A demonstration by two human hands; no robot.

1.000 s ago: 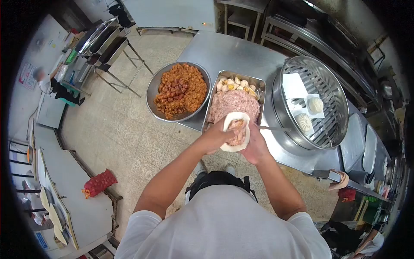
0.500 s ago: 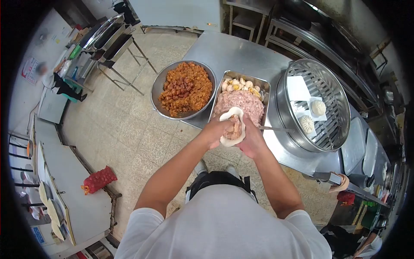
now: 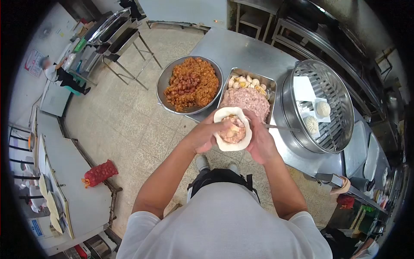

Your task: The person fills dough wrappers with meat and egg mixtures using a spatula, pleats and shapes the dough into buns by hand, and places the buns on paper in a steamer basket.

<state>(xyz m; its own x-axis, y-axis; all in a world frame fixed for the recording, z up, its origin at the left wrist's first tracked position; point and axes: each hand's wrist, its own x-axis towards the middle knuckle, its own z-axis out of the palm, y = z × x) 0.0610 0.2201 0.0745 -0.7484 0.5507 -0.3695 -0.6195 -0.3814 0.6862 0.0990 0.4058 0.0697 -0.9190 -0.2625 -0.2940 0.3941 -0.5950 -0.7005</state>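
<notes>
A round dough wrapper (image 3: 233, 146) is held between my two hands, with a mound of pink minced meat filling (image 3: 233, 133) in its middle. My left hand (image 3: 202, 134) grips the wrapper's left side, its thumb reaching over onto the filling. Around the right edge curls my right hand (image 3: 264, 142), its fingers partly hidden behind the dough. A thin flat metal stick (image 3: 284, 128) juts rightward from behind the right hand; whether that hand grips it cannot be seen. Just beyond the wrapper sits a metal tray (image 3: 273, 93) with minced meat (image 3: 248, 99) and pale yellowish pieces (image 3: 248, 82).
Left of the tray is a metal bowl (image 3: 161, 97) of reddish-brown filling. A large steamer (image 3: 345, 108) at right holds paper squares and two pleated buns (image 3: 311, 125). A red mesh sack (image 3: 100, 173) lies on the left counter. One person (image 3: 60, 73) sits far left.
My hands have come slightly nearer and rightward in view. The wrapper now faces up more fully, showing a wider rim and more filling.
</notes>
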